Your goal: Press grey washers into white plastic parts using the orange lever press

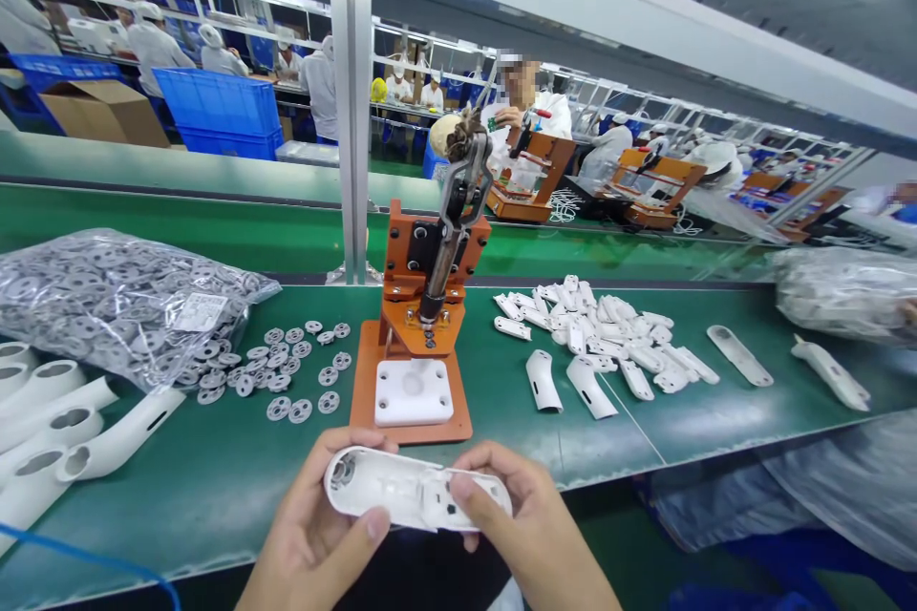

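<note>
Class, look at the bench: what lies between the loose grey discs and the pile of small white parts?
In the head view, the orange hand press stands between the grey discs and white parts.

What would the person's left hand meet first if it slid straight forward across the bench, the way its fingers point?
Probably the orange press: its base lies just beyond the left hand, which holds the white shell. Depth is uncertain.

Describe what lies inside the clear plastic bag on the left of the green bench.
The clear plastic bag is packed with small grey perforated discs, like the loose discs spilled beside it. A white label covers some, and discs deeper in the pile are hidden.
</note>
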Motion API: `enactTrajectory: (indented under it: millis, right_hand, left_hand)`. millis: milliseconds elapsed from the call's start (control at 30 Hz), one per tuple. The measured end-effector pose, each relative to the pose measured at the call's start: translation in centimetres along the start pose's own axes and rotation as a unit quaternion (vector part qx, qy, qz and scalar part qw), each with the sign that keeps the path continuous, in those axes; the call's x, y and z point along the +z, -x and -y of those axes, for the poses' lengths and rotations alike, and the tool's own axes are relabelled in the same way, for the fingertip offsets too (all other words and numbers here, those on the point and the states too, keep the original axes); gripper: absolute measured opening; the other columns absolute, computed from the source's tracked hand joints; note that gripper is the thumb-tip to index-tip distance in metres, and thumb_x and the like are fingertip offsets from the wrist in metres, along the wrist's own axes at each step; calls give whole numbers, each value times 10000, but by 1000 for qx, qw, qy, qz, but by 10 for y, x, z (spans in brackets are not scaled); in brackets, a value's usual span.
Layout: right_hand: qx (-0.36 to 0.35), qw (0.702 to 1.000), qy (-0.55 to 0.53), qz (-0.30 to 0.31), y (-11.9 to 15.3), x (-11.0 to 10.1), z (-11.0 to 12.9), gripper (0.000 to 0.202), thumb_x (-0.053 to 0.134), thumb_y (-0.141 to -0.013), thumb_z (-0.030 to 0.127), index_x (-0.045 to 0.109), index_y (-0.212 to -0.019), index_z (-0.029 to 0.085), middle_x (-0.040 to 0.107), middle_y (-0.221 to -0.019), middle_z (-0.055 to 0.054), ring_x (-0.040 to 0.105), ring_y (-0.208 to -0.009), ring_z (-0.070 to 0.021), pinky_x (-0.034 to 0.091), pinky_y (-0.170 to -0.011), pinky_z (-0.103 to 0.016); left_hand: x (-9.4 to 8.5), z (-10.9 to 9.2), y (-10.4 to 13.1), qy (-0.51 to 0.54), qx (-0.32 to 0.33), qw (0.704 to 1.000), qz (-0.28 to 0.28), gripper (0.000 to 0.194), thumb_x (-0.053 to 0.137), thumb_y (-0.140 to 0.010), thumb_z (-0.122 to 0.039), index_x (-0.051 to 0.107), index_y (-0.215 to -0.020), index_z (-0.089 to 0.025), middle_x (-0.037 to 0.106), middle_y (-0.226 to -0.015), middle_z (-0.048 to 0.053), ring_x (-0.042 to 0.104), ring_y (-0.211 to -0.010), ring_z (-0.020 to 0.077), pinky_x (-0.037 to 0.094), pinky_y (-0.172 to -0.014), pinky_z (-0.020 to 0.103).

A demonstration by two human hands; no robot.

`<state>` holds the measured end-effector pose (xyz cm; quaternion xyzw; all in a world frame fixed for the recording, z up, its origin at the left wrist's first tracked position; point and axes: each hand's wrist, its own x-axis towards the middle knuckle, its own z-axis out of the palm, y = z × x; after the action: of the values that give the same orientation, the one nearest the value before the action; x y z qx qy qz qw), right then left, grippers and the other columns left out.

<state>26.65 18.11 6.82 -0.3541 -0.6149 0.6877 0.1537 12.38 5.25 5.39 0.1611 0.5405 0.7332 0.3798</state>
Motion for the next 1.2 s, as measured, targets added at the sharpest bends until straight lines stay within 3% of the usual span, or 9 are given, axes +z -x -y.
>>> enactTrajectory:
  millis: [133,300,500,733,933,1067,1200]
  right_hand:
    - [14,997,-80,-13,8,3,7,545,769,-729,698,610,-849,191,624,-607,0,596,-522,-133,462,-445,-202]
    - [11,1000,-28,-6,7,9,2,497,745,-791,650,605,-866,180,636,-610,24,614,-452,-92,435,-489,-166]
    - [3,1000,2,-14,7,12,-4,568,700,-802,690,677,-1058,183,635,-616,21,645,-491,-128,461,-531,-199]
    - [-10,999,12,-37,13,19,2,506,680,-825,675,693,-860,171,595,-555,22,599,-464,-116,447,-504,-195]
    - [-40,990,-32,-128,19,14,6,483,667,-845,671,646,-825,189,563,-484,40,567,-448,-106,458,-538,-195]
    - [-53,991,-59,-111,15,5,-2,492,664,-844,678,618,-805,190,560,-490,38,544,-427,-98,430,-489,-185]
    - [-20,991,-78,-111,18,10,2,507,698,-813,684,635,-821,181,550,-498,44,533,-427,-86,406,-477,-175]
  left_hand:
    - [-2,-1,1,-6,1,1000,-9,466,875,-696,-473,671,-1060,-267,694,-985,19,653,-808,156,544,-699,173]
    - [1,-3,6,-5,-2,1000,2,411,872,-696,-468,692,-1008,-272,671,-1032,28,644,-808,155,535,-688,178]
    - [3,-3,9,5,0,1000,5,395,874,-691,-470,706,-987,-271,651,-1012,32,645,-821,163,536,-701,188]
    - [4,-3,8,11,-8,1000,8,381,874,-700,-451,700,-996,-283,647,-1003,5,622,-794,121,514,-694,150]
    - [2,0,4,-1,-10,1000,-9,424,845,-731,-473,656,-1060,-283,653,-1086,20,634,-879,155,531,-747,178]
    - [3,-2,3,7,-24,1000,0,433,837,-739,-469,641,-1079,-285,646,-1069,18,628,-879,157,526,-744,182]
    - [3,-3,4,9,-28,999,18,410,825,-758,-469,640,-1075,-284,635,-1023,5,597,-812,123,501,-717,163]
